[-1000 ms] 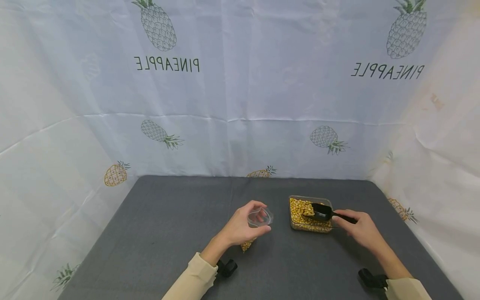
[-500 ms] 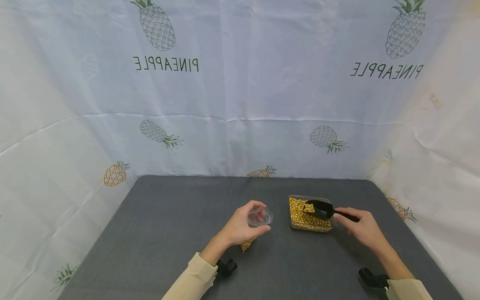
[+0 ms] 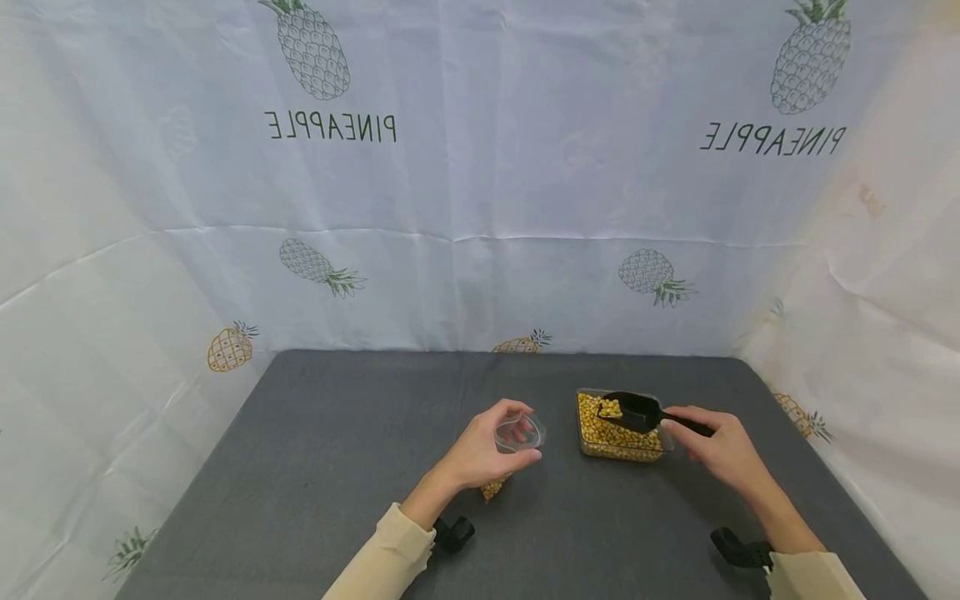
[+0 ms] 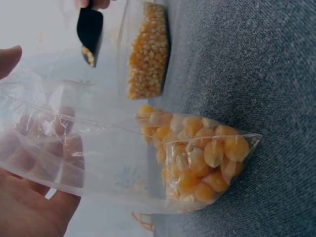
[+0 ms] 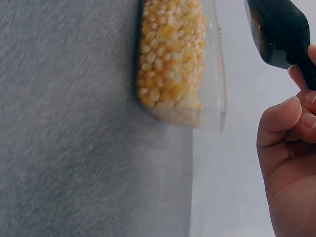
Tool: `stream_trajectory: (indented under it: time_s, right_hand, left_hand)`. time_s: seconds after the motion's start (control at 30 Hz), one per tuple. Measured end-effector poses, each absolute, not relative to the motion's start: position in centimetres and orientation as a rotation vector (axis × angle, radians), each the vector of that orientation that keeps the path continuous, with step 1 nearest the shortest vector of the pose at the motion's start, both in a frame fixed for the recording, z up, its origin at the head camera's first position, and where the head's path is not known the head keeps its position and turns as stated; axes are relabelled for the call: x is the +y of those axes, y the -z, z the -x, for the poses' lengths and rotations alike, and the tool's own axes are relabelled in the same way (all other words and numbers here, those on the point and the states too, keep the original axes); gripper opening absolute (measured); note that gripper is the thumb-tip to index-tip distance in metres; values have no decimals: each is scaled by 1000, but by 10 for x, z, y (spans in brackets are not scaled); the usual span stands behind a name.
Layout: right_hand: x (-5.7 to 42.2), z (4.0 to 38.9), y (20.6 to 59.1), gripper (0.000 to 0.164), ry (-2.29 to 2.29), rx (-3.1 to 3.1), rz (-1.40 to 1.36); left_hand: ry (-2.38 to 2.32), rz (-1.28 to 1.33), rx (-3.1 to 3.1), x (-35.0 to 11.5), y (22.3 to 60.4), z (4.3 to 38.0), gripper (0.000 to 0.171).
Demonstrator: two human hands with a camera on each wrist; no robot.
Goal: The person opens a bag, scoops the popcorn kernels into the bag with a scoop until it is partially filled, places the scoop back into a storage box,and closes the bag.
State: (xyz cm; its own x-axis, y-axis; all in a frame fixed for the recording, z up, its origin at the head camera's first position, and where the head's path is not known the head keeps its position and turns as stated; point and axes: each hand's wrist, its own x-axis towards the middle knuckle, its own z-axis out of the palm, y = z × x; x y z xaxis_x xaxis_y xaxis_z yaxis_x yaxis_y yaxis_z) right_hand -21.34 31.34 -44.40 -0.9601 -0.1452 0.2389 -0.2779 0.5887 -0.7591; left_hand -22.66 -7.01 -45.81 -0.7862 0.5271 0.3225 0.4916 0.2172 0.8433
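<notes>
My left hand holds a clear plastic bag by its mouth, thumb and fingers spread apart in a curve around the opening. In the left wrist view, corn kernels fill the pointed bottom of the bag, which touches the table. My right hand grips the handle of a black scoop with a small load of kernels at its front. The scoop is raised above a clear rectangular container of corn kernels. In the right wrist view, thumb and fingers close around the scoop's handle.
A dark grey cloth covers the table. A white curtain with pineapple prints stands behind it and at both sides. Black straps with small mounts sit on both wrists.
My right hand has lifted the scoop out of the kernels and moved it slightly up and left. The left hand and the bag stay in place.
</notes>
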Motion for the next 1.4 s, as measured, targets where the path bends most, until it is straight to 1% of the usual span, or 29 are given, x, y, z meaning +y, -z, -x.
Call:
stream_trajectory:
  time_s: [0.67,1.13,1.4]
  right_hand:
    - [289,212,424,29,-1365,-2572,-575]
    - [273,206,414,27,-1347,-2545,-603]
    - [264,203,407,26,-1258,-2549,-637]
  left_hand:
    - [-1681,-1030,2393,-69,461,230,53]
    - [-1671,-1010,2404,-70,460,228,51]
    - [-1680,-1005,2388,-71,461,228,50]
